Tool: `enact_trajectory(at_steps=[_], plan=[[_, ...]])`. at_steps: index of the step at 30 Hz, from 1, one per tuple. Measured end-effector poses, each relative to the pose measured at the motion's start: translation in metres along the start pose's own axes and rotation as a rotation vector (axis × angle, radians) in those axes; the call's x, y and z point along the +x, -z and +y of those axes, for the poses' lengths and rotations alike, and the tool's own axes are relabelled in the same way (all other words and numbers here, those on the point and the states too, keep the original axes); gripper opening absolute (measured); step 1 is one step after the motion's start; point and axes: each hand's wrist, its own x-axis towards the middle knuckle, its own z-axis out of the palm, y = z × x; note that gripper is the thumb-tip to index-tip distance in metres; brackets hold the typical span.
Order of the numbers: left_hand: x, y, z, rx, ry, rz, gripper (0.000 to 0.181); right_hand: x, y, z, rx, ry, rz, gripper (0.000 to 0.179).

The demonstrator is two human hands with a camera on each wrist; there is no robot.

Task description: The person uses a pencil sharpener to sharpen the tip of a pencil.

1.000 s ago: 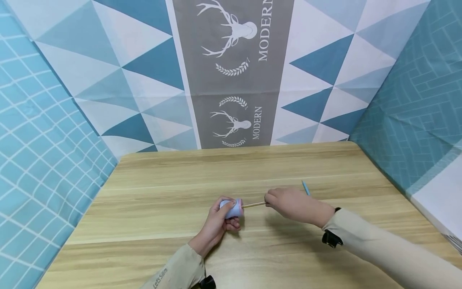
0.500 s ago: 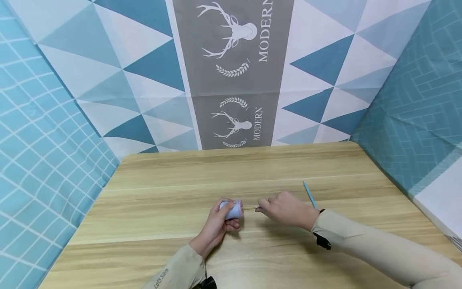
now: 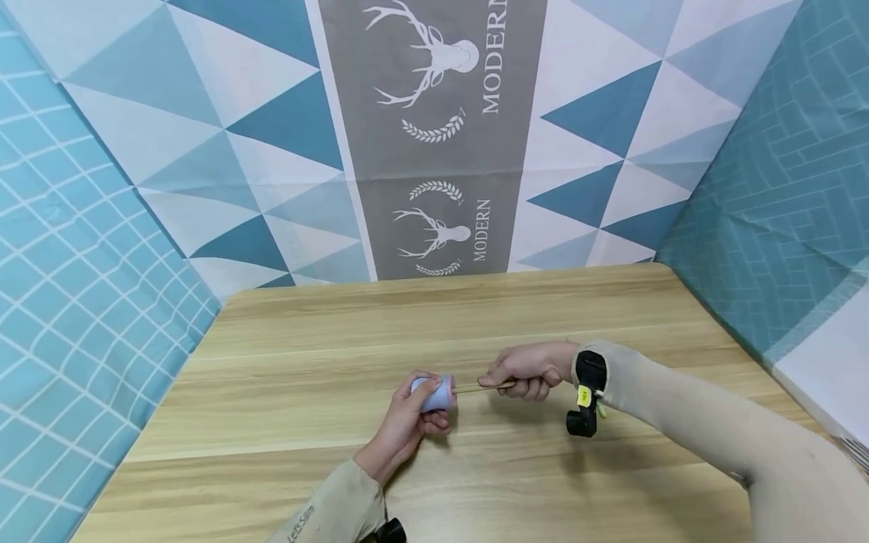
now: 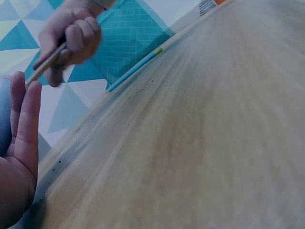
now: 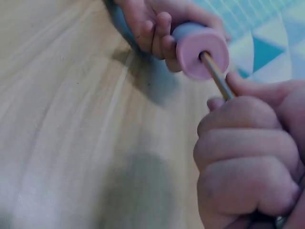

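A pale blue pencil sharpener (image 3: 432, 394) with a pink end sits in my left hand (image 3: 406, 422), thumb on top and fingers beneath. From the hole in its pink face (image 5: 189, 56) comes a yellowish pencil (image 3: 468, 389), lying nearly level and pointing into the sharpener. My right hand (image 3: 526, 369) grips that pencil's outer part, its fingers curled round it, a short way right of the sharpener. The pencil's tip is hidden inside. In the left wrist view the right hand (image 4: 71, 40) holds the pencil (image 4: 46, 63) above the table.
A light blue pencil (image 4: 136, 69) with a yellow-green end lies on the wooden table (image 3: 326, 339); my right arm mostly covers it in the head view. Patterned cloth walls stand behind and at both sides. A white surface (image 3: 828, 362) lies at the far right.
My right hand has rolled over: its back faced up before, and now the thumb and curled fingers show. The forearm has swung up, covering most of the blue pencil. The left hand stays put.
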Motion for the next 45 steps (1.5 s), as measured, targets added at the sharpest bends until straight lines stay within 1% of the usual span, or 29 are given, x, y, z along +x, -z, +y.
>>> enact_trajectory(at_steps=[2,3,5,7,9,11,12,14,16,17,18,19,20,22,24,26,28,30,31,33,35,37,39,40,42,43,45], plan=[[0.000,0.001,-0.001,0.000,-0.008,-0.007,0.005,0.003,0.004,0.003,0.050,-0.053,-0.040,0.046],[0.000,0.001,-0.001,-0.001,-0.012,-0.009,0.004,0.004,0.003,0.004,0.051,-0.047,-0.032,0.045],[0.000,0.001,-0.002,-0.001,-0.022,-0.019,0.005,0.000,0.000,0.005,0.007,0.006,0.033,0.044],[0.000,0.001,-0.001,0.005,-0.033,-0.029,0.005,-0.006,-0.006,0.005,-0.088,0.116,0.131,0.042],[0.001,0.001,-0.001,0.010,-0.040,-0.036,0.006,-0.013,-0.012,0.006,-0.269,0.288,0.260,0.034],[0.001,0.001,0.000,0.014,-0.043,-0.038,0.007,-0.019,-0.018,0.008,-0.504,0.477,0.391,0.025],[0.001,0.001,0.000,0.013,-0.044,-0.034,0.007,-0.020,-0.020,0.009,-0.637,0.577,0.454,0.020],[0.002,0.001,0.001,0.006,-0.043,-0.021,0.009,-0.020,-0.023,0.013,-0.970,0.766,0.608,0.015],[0.003,0.002,0.002,-0.009,-0.039,-0.004,0.010,-0.017,-0.025,0.017,-1.272,0.907,0.770,0.016],[0.003,0.002,0.002,-0.019,-0.036,0.005,0.011,-0.015,-0.025,0.019,-1.401,0.963,0.855,0.018],[0.003,0.001,0.003,-0.026,-0.033,0.013,0.012,-0.012,-0.025,0.021,-1.507,1.011,0.933,0.022],[0.003,0.001,0.003,-0.031,-0.029,0.017,0.012,-0.009,-0.024,0.023,-1.586,1.055,0.999,0.027],[0.003,0.001,0.003,-0.037,-0.025,0.018,0.012,-0.006,-0.024,0.024,-1.628,1.091,1.044,0.033],[0.003,0.001,0.003,-0.036,-0.020,0.013,0.013,0.001,-0.023,0.026,-1.656,1.157,1.111,0.041],[0.003,0.001,0.002,-0.039,-0.017,0.008,0.011,0.007,-0.023,0.026,-1.654,1.212,1.165,0.043],[0.003,0.001,0.001,-0.051,-0.014,0.009,0.008,0.013,-0.023,0.026,-1.625,1.233,1.188,0.044],[0.002,0.001,0.001,-0.060,-0.017,0.014,0.007,0.016,-0.025,0.026,-1.583,1.210,1.180,0.046],[0.002,0.002,0.000,-0.055,-0.021,0.019,0.007,0.017,-0.028,0.026,-1.490,1.136,1.116,0.046],[0.002,0.002,0.000,-0.048,-0.022,0.020,0.007,0.015,-0.029,0.026,-1.415,1.076,1.057,0.045],[0.002,0.003,-0.001,-0.023,-0.027,0.016,0.009,0.012,-0.030,0.024,-1.214,0.916,0.900,0.043],[0.001,0.003,-0.001,0.003,-0.032,0.007,0.010,0.008,-0.029,0.020,-0.949,0.745,0.723,0.043],[0.001,0.002,-0.001,0.021,-0.034,-0.007,0.010,0.005,-0.025,0.014,-0.647,0.563,0.540,0.045],[0.000,0.001,-0.002,0.028,-0.033,-0.021,0.009,0.003,-0.019,0.010,-0.376,0.381,0.383,0.046],[0.000,0.001,-0.001,0.030,-0.032,-0.023,0.008,0.004,-0.016,0.008,-0.268,0.298,0.317,0.047],[-0.001,0.001,-0.001,0.032,-0.031,-0.028,0.007,0.005,-0.010,0.005,-0.113,0.132,0.211,0.047],[0.000,0.002,-0.001,0.037,-0.032,-0.030,0.007,0.007,-0.007,0.004,-0.069,0.068,0.172,0.047],[0.000,0.002,0.000,0.040,-0.037,-0.026,0.006,0.009,-0.004,0.003,-0.033,-0.011,0.120,0.047]])
